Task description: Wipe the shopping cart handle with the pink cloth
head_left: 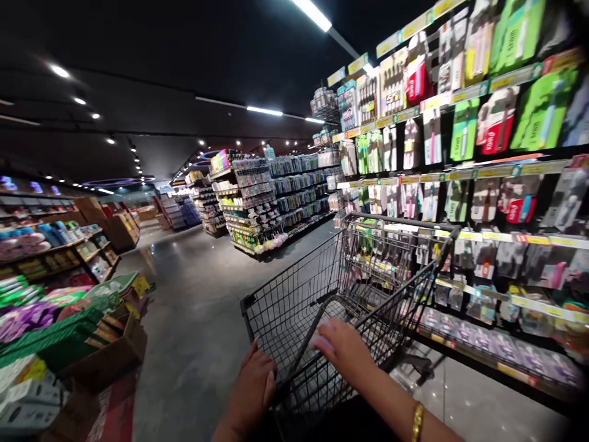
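Left hand (253, 380) lies at the near end of the shopping cart (391, 298), right hand (343, 348) over its side; whether either grips is unclear.

Both arms reach forward, set a little apart, towards the shopping cart (297, 276). The left grip (252, 383) is at the cart's near end, its back turned up, the index finger straighter than the others and pointing along the cart's edge; whether the fingers close on that edge cannot be made out. Little of the left wrist (234, 417) shows. The right grip (343, 351) is over the near part of the cart, back upward, fingers loosely bent together and pointing across towards the cart's left side, fingertips blurred. The bare right forearm (389, 393) slants in from the cart's right side, wrist nearly straight
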The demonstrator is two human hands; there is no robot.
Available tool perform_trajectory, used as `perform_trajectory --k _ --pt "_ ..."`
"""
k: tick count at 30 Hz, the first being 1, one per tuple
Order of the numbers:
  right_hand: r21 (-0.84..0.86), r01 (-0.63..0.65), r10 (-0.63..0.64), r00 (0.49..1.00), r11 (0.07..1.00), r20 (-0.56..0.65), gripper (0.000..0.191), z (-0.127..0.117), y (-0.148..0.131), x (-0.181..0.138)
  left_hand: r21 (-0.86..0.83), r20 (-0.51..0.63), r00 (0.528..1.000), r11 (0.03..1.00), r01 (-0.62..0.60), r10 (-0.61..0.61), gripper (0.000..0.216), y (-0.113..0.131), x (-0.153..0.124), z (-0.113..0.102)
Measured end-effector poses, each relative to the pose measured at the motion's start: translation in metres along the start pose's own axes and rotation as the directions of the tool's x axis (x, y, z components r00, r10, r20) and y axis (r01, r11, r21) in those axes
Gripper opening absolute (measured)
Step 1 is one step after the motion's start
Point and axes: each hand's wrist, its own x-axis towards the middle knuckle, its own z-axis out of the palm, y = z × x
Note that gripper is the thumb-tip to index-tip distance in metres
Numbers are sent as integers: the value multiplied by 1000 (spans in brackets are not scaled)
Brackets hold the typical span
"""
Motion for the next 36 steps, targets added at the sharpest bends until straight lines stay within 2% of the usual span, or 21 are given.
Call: perform_trajectory --k 2,3,6,9,12,14,17,19,20,24,26,29,33,36 --pt "-18 -29 29 999 999 -32 27 -2 0 -1 12 23 995 995 102 -102 25 13 2 -3" --pt "-28 -41 40 999 999 -33 28 -1 -6 0 20 -3 985 985 173 -173 24 21 3 -3" --pt "-33 26 -23 997 999 68 30 7 -39 3 25 -77 930 932 362 -359 26 44 7 3" --pt "2 154 -151 966 988 209 34 14 -68 5 3 -137 885 894 449 -444 22 64 11 12" --pt "17 198 -196 947 980 255 33 11 -59 7 10 -192 845 860 510 -499 28 76 14 20" --pt "-5 200 -195 959 980 204 34 4 -34 8 60 -218 842 855 516 -493 35 79 16 24" --pt "-68 108 -110 994 992 -20 35 -3 -1 6 122 -241 858 863 490 -454 40 76 20 28" --pt "-70 69 -78 988 995 -131 35 1 3 0 126 -251 857 862 490 -450 41 72 22 30" --pt "-60 94 -102 985 994 -141 34 5 -2 -3 128 -256 854 860 493 -452 41 70 22 31" --pt "16 291 -291 957 956 -18 32 24 -33 -15 156 -249 872 871 466 -422 41 63 23 32" --pt "44 327 -329 943 944 45 33 27 -34 -14 156 -235 888 886 436 -396 40 59 22 32" --pt "20 322 -323 943 946 77 33 18 -12 -7 153 -242 894 895 419 -377 39 52 22 32" --pt "-74 231 -228 973 970 49 34 -1 24 5 189 -256 894 888 420 -368 42 38 22 33" --pt "-103 184 -179 982 978 53 33 -10 37 15 225 -261 898 882 415 -355 42 24 22 32"
